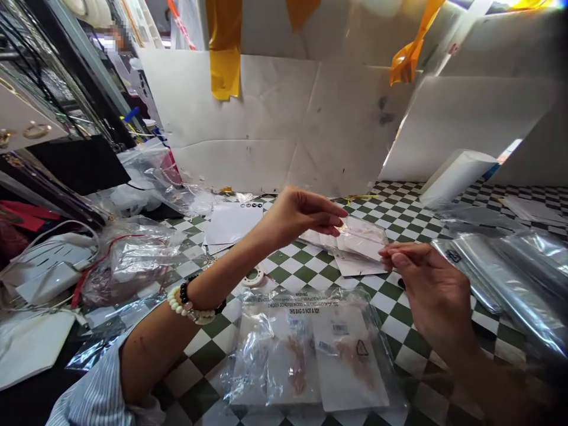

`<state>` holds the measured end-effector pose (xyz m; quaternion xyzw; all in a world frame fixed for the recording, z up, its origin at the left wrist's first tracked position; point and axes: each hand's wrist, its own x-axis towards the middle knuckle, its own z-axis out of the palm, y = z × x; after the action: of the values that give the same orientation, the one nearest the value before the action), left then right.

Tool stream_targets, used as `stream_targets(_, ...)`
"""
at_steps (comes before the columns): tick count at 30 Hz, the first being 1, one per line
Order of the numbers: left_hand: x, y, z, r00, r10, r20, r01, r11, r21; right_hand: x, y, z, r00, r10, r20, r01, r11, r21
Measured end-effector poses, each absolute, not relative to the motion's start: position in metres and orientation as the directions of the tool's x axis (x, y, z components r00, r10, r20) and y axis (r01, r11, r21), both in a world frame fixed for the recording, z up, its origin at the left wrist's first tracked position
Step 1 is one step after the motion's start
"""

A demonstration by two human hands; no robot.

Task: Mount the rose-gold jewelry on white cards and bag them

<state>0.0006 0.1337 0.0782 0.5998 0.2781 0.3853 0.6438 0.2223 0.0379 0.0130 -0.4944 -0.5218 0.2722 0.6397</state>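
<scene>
My left hand (pixel 298 214) and right hand (pixel 428 290) hold a small clear plastic sleeve (pixel 361 235) between them, up off the green-and-white checkered tabletop (pixel 293 263). L thumb + forefinger pinch its left end; R fingertips (pixel 390 253) pinch the right end. Both grips closed on the sleeve, which runs roughly level btwn the hands w/ sth pale pinkish inside, too small to make out. L wrist wears a white-and-black beaded bracelet (pixel 191 303); blue-white striped sleeve (pixel 95 393) at the elbow.

Right under the sleeve, flat on the table: a few small white cards (pixel 350 260). Nearer me, a crinkled clear plastic bag with printed warning text (pixel 310 349) lies flat, holding two white backing cards w/ pinkish items on them. Just beside the L wrist, a small round white tape roll (pixel 254 277).

To the R: stack of shiny clear cellophane bags (pixel 510 278), near the R hand but not touching. Far L: heap of crumpled clear bags (pixel 133 257) + white boxes w/ cables (pixel 44 266). Behind it all, a creased white cardboard backdrop (pixel 275 118) w/ strips of yellow-orange tape (pixel 224 59) hanging at the top. A white paper sheet w/ black dots (pixel 233 222) lies beyond the L forearm.
</scene>
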Motion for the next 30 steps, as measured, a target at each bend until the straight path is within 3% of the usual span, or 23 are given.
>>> stream_targets(8,-0.017,0.154,0.075,0.538,0.837,0.101,-0.052,-0.087,0.995,0.22,0.044,0.021,0.428,0.831,0.356,0.081,0.357,-0.931)
stream_targets(14,-0.032,0.158,0.078,0.772,0.635,0.036,0.095,-0.172,0.98,0.224,0.048,0.019,0.542,0.706,0.456,0.149,0.453,-0.879)
stream_targets(17,-0.031,0.157,0.079,0.807,0.591,-0.023,0.24,-0.291,0.926,0.224,0.05,0.017,0.571,0.64,0.514,0.195,0.502,-0.842)
stream_targets(19,-0.021,0.152,0.077,0.749,0.654,0.106,0.254,-0.431,0.866,0.221,0.046,0.014,0.518,0.647,0.56,0.265,0.501,-0.824)
stream_targets(21,-0.005,0.141,0.072,0.674,0.678,0.294,0.156,-0.519,0.84,0.219,0.04,0.011,0.433,0.672,0.601,0.383,0.467,-0.797)
stream_targets(25,0.026,0.113,0.054,0.719,0.591,0.366,-0.109,-0.425,0.899,0.216,0.029,0.003,0.269,0.663,0.699,0.632,0.426,-0.647)
stream_targets(27,0.034,0.104,0.045,0.788,0.53,0.314,-0.098,-0.394,0.914,0.216,0.027,0.0,0.223,0.653,0.723,0.697,0.412,-0.587)
stream_targets(30,0.038,0.103,0.036,0.816,0.56,0.143,0.029,-0.287,0.957,0.215,0.028,0.0,0.242,0.652,0.719,0.686,0.409,-0.602)
